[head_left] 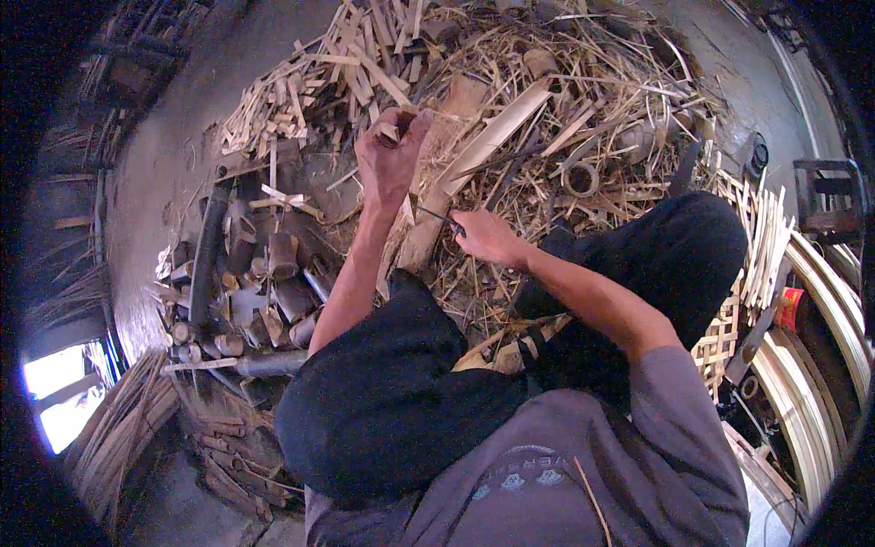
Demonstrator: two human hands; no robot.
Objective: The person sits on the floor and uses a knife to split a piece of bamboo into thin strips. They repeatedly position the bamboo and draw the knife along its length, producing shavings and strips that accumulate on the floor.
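My left hand (392, 159) is closed round a short, pale piece of split wood or bamboo (389, 134), whose end shows between the fingers. My right hand (490, 239) grips a knife (441, 219) with a dark handle; its thin blade points left, toward my left wrist. Close to the blade tip, a narrow pale strip (409, 211) hangs below my left hand. Under the hands lies a thick wooden block (425, 239), and a long, flat bamboo slat (497, 135) slants up to the right beyond it.
Ahead are piled many short split sticks (296, 100) and a heap of shavings (592, 68). Cut bamboo sections (283, 255) lie at my left. At my right are thin strips (766, 237), a woven lattice (717, 333) and coiled long slats (802, 392). My bent legs frame the work spot.
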